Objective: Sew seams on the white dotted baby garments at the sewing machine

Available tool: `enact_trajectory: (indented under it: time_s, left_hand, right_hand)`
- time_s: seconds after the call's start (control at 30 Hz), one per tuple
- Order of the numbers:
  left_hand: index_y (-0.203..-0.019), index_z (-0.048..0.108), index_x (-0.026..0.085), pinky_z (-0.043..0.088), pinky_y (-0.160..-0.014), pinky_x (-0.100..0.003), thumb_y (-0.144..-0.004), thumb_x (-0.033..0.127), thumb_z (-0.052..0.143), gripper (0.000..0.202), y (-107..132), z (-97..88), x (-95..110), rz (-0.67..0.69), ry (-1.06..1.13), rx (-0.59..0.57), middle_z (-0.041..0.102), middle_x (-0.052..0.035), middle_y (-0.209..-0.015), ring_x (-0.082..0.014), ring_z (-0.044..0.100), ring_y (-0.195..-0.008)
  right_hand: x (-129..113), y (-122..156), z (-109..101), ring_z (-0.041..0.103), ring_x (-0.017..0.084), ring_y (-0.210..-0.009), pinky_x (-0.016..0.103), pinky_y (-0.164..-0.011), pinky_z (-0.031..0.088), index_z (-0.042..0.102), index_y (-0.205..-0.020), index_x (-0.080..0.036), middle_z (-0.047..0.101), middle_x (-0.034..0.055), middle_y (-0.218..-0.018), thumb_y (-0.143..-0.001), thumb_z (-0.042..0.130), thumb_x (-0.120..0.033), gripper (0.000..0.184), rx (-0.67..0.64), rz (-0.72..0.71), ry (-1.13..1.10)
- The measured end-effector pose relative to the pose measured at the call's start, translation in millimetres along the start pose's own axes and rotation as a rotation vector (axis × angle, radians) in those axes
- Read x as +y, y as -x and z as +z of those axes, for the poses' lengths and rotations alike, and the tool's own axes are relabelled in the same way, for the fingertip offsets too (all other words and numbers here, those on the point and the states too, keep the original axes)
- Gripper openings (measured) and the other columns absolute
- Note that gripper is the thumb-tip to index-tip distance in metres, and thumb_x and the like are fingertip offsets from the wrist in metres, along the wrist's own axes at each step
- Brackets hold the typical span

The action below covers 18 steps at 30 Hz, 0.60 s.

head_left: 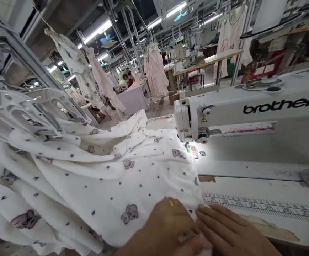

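Note:
White fabric printed with small bears and dark specks spreads across the sewing table. Its right edge runs under the needle area of a white sewing machine, where a lit presser foot touches or nearly touches it. My left hand, with a gold ring, is closed on the fabric near its front right corner; its fingertips are partly hidden. Beside it, my right hand lies flat with fingers stretched out, fingertips at the fabric's edge.
A printed ruler runs along the table at right. White plastic hangers stand at left, with fabric bunched beneath. Pink garments hang farther back. A person sits at another machine in the distance.

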<state>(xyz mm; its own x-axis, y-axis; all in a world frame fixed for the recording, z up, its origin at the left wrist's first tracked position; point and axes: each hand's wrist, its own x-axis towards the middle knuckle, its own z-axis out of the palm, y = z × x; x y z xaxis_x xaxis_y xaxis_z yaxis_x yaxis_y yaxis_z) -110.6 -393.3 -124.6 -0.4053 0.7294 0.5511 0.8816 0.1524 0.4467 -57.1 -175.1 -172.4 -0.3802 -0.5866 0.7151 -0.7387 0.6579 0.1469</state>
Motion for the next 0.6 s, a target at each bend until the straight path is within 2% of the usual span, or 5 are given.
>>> enact_trajectory:
  time_s: [0.1,0.2,0.37,0.5,0.6]
  left_hand:
    - [-0.099,0.071,0.015,0.057,-0.091,-0.031,-0.106,0.025,0.053,0.022,-38,-19.9,-14,-0.012,-0.071,-0.098,0.078,-0.007,-0.096,-0.0183,0.071,-0.096]
    - [-0.121,0.067,0.011,0.051,-0.111,-0.039,-0.104,0.012,0.049,0.026,-73,-17.6,-48,0.078,-0.305,-0.268,0.069,-0.0142,-0.136,-0.0244,0.063,-0.128]
    - [-0.101,0.066,0.015,0.054,-0.077,-0.033,-0.095,0.0,0.05,0.022,-98,-2.6,-91,-0.078,-0.634,-0.655,0.07,-0.0057,-0.1,-0.0209,0.067,-0.089]
    - [-0.095,0.062,0.018,0.045,-0.063,-0.03,-0.1,0.006,0.052,0.016,-102,-2.5,-96,0.028,-0.707,-0.694,0.065,-0.0034,-0.092,-0.0191,0.062,-0.082]
    - [-0.094,0.06,0.018,0.043,-0.061,-0.03,-0.101,0.008,0.053,0.015,-106,-0.2,-100,0.127,-0.718,-0.711,0.063,-0.0042,-0.089,-0.0195,0.061,-0.08]
  right_hand:
    - [7,-11,-1,0.072,0.018,-0.095,0.033,-0.098,0.052,0.073,-0.111,-0.019,0.08,0.0036,-0.103,-0.11,0.029,-0.012,0.044,-0.02,0.028,-0.127]
    - [8,-15,2,0.068,0.021,-0.082,0.037,-0.089,0.052,0.071,-0.102,-0.02,0.077,0.0059,-0.091,-0.108,0.035,-0.011,0.038,-0.134,0.107,-0.288]
    - [21,-27,-3,0.061,0.02,-0.075,0.035,-0.075,0.045,0.059,-0.082,-0.021,0.069,0.0028,-0.08,-0.1,0.055,-0.011,0.021,-0.413,0.104,-0.49]
    - [45,-52,-9,0.058,0.017,-0.068,0.033,-0.073,0.043,0.049,-0.072,-0.021,0.067,-0.0017,-0.072,-0.093,0.069,-0.012,0.031,-0.555,-0.023,-0.552]
    - [55,-59,-4,0.055,0.016,-0.064,0.032,-0.074,0.046,0.048,-0.07,-0.022,0.066,-0.0019,-0.071,-0.093,0.07,-0.018,0.032,-0.54,-0.14,-0.598]
